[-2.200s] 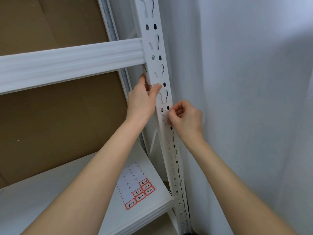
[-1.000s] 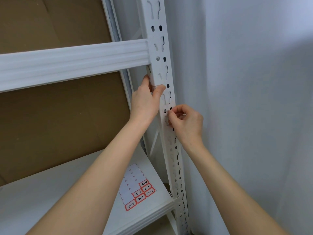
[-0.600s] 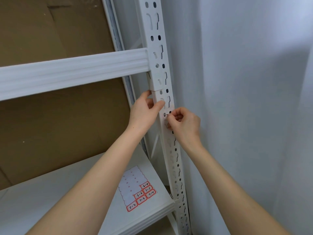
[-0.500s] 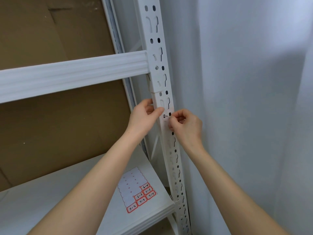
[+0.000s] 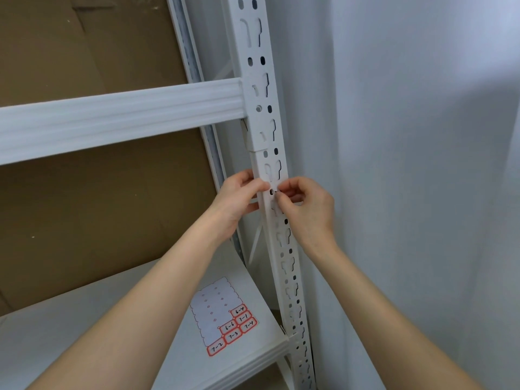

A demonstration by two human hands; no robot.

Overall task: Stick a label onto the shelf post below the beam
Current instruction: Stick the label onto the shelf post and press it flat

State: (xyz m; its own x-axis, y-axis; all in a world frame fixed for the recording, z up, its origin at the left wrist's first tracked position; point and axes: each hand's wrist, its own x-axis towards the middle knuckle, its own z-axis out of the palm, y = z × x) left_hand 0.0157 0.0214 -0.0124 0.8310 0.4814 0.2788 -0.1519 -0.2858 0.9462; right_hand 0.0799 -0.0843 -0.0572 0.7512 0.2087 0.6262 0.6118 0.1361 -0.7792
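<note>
The white slotted shelf post point(image 5: 272, 168) rises through the middle of the head view, and the white beam point(image 5: 121, 119) joins it from the left. Both hands meet on the post a little below the beam. My left hand point(image 5: 236, 198) holds the post's left edge, thumb on the front face. My right hand point(image 5: 306, 206) has thumb and forefinger pinched together against the front face beside a slot. The fingers hide whatever small thing is between them; no label shows on the post.
A label sheet point(image 5: 222, 313) with red-bordered handwritten labels lies on the white lower shelf point(image 5: 112, 333). Brown cardboard point(image 5: 98, 220) backs the shelving. A white curtain or wall point(image 5: 408, 164) hangs close on the right of the post.
The view has tilted up a little. My left hand slid down the post from just under the beam to the level of my right hand. My right hand stayed pinched at the same spot.
</note>
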